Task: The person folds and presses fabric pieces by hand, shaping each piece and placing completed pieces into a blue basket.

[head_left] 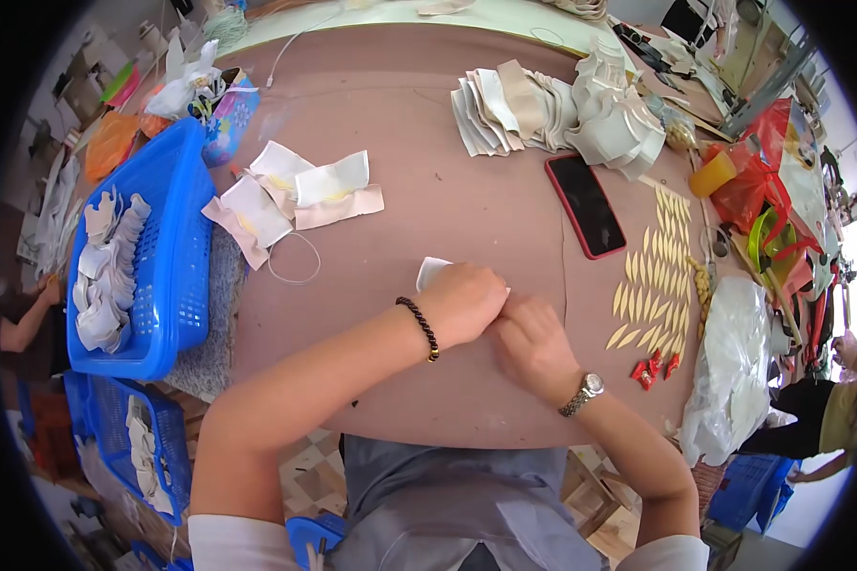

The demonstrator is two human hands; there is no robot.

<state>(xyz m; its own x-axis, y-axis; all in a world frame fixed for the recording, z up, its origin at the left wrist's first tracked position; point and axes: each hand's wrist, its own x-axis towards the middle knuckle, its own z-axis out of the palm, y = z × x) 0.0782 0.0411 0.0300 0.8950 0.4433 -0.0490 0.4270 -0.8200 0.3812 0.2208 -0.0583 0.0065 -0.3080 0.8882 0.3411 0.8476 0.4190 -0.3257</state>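
Notably, the white piece (430,271) lay low over the middle of the bench (419,214), its corner projecting from beneath the left hand (461,302), while the right hand (533,344) met that hand at the opposite edge. The fingers of both hands were bent inward there; their tips were hidden, so whether they gripped the piece could not be told. Principal risk, in this assessor's judgement: slippage or a crooked edge, since the hands covered most of the work and a misalignment could pass unnoticed. The beaded bracelet (421,326) and the wristwatch (592,384) were worn close to the work and could snag fabric or thread. A secondary hazard was the loop of cord (295,282) beside the loose fabric pieces (333,181), which a sweeping left forearm could catch. To the right, the leaf-shaped pieces (655,276) lay unsecured; a careless elbow could scatter their rows.
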